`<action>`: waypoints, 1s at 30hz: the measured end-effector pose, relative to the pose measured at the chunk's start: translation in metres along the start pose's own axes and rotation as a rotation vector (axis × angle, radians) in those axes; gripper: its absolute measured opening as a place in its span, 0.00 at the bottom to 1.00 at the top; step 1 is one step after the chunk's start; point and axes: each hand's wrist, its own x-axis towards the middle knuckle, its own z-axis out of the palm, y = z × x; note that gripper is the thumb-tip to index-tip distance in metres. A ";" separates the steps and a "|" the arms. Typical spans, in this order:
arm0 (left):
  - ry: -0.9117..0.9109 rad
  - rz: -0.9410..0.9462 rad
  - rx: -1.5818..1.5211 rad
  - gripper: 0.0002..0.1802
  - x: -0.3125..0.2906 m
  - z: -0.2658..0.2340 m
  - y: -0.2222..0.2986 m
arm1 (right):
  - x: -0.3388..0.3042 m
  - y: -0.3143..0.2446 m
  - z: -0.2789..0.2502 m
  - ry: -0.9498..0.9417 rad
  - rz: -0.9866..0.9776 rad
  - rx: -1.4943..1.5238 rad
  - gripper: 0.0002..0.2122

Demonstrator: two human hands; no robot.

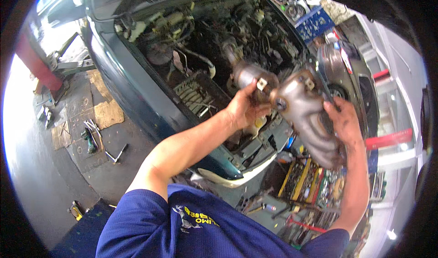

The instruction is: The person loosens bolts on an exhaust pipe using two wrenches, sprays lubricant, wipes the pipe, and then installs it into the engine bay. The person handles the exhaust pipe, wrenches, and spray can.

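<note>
An exhaust manifold with a catalytic converter is held up in both hands over the front of an open engine bay. It is bare metal, with a broad shield and curved pipes slanting down to the right and a round can toward the engine. My left hand grips it from below near the can, thumb up against its side. On the other end, my right hand holds the far right edge, its fingers curled around the shield. Some of the left fingers are hidden behind the part.
The dark green car's fender runs along the left, its white-edged front bumper below. A tool tray full of sockets stands at lower right. Tools and cardboard lie on the floor. A brown car is parked beyond.
</note>
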 end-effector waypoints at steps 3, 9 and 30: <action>0.046 0.019 0.018 0.32 -0.001 -0.004 0.018 | 0.020 -0.016 0.005 -0.022 0.082 -0.059 0.26; 0.057 0.013 0.028 0.35 0.005 -0.011 0.041 | 0.052 -0.006 0.013 -0.011 0.144 -0.173 0.33; 0.396 0.179 0.103 0.34 0.119 -0.062 0.087 | 0.178 -0.002 0.069 -0.211 0.140 -0.155 0.33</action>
